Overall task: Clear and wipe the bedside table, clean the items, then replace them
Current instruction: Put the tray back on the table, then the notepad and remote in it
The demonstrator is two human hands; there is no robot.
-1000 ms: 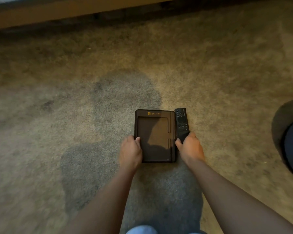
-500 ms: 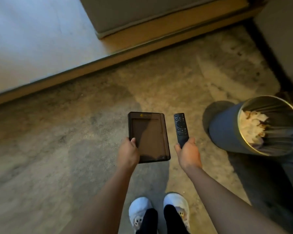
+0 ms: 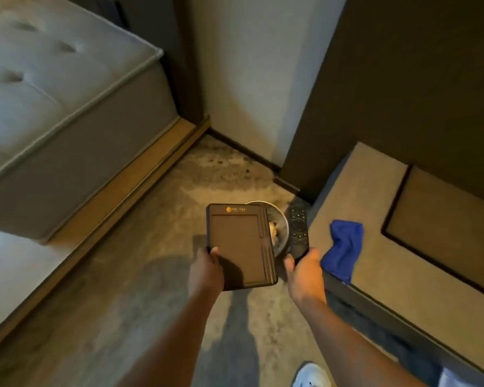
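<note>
Left hand (image 3: pixel 206 270) pinches the dark folder (image 3: pixel 241 245) by its near corner; right hand (image 3: pixel 305 273) is wrapped round the remote (image 3: pixel 299 231). Bedside table (image 3: pixel 375 263), blue cloth (image 3: pixel 344 247) on it, at three o'clock. Risk: the corner pinch may slip and drop the folder toward the bin (image 3: pixel 278 227) underneath.

We see a dark brown folder (image 3: pixel 241 245) with a small gold logo near its top edge, a black remote (image 3: pixel 299 231) with pale button marks, and a bright blue cloth (image 3: pixel 344 251) on the beige bedside table (image 3: pixel 375 247), which has a dark-edged tan panel. The carpet (image 3: pixel 140 289) is mottled grey-tan, the mattress (image 3: pixel 53 88) pale grey and tufted, the bed base (image 3: pixel 129 174) light wood, the shoe (image 3: pixel 312 375) white.
</note>
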